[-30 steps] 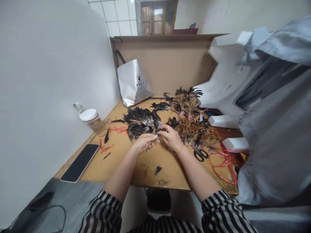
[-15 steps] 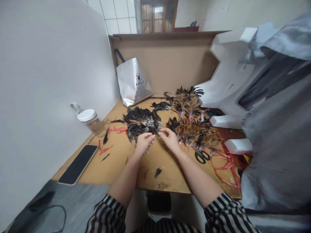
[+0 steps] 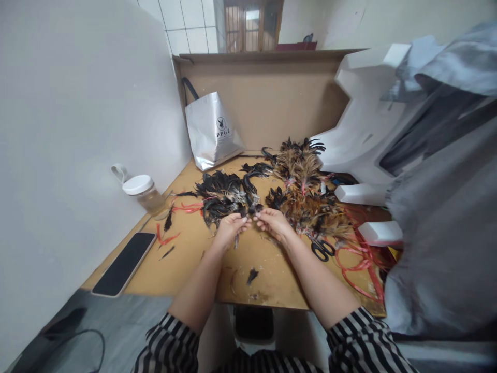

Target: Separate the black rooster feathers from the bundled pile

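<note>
Near the middle of the wooden table point(image 3: 186, 269), my left hand point(image 3: 232, 228) pinches a small dark feather, part of which hangs below the fingers. Close on its right, my right hand point(image 3: 272, 221) has its fingertips pressed together on a dark feather. A small gap separates the two hands. Just beyond them lies a heap of black feathers point(image 3: 221, 191). Bundles of brown feathers point(image 3: 318, 215) lie to the right, with more brown and black feathers point(image 3: 298, 163) behind. Black-handled scissors point(image 3: 323, 250) rest beside the brown bundles.
A phone point(image 3: 124, 264) and a lidded jar point(image 3: 145, 194) are at the left. A silver bag point(image 3: 212, 132) leans at the back left. Red ribbon point(image 3: 361, 267), white foam point(image 3: 380, 233) and grey cloth point(image 3: 446, 223) are at the right. Loose feather bits point(image 3: 252, 275) lie near the front edge.
My right hand has shifted slightly right, its fingers turned a little. The gap between my fingertips is slightly wider, and dark feather tips now show above both hands.
</note>
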